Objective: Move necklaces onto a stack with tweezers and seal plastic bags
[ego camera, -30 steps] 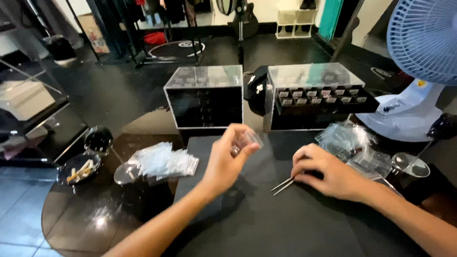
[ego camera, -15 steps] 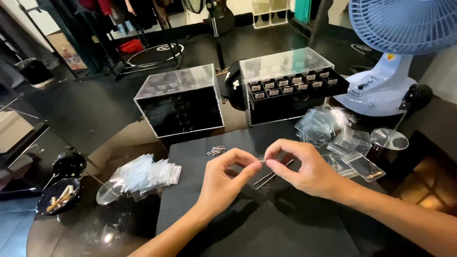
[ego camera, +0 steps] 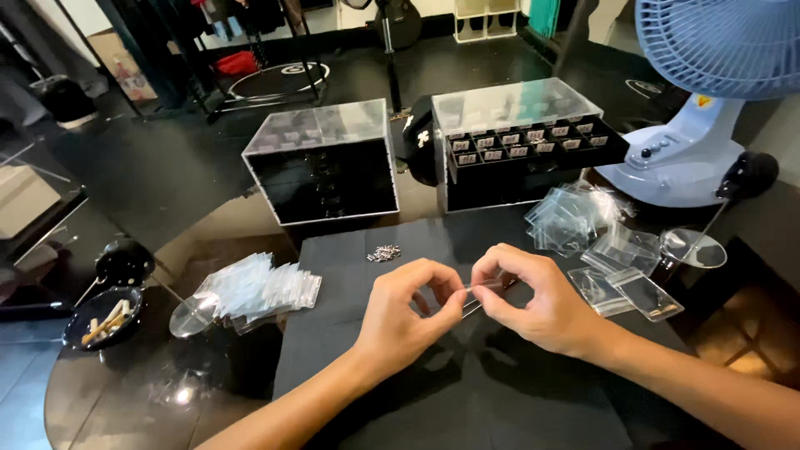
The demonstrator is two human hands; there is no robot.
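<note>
Clear plastic bag heaps [ego camera: 250,287] left and [ego camera: 575,217] right; small white, perhaps printed, drawer labels [ego camera: 521,142].

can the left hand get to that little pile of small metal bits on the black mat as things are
Probably yes. The small metal pile lies in the open on the black mat, just beyond the left hand, with nothing between them. But that hand is pinching a small clear bag together with the right hand.
</note>
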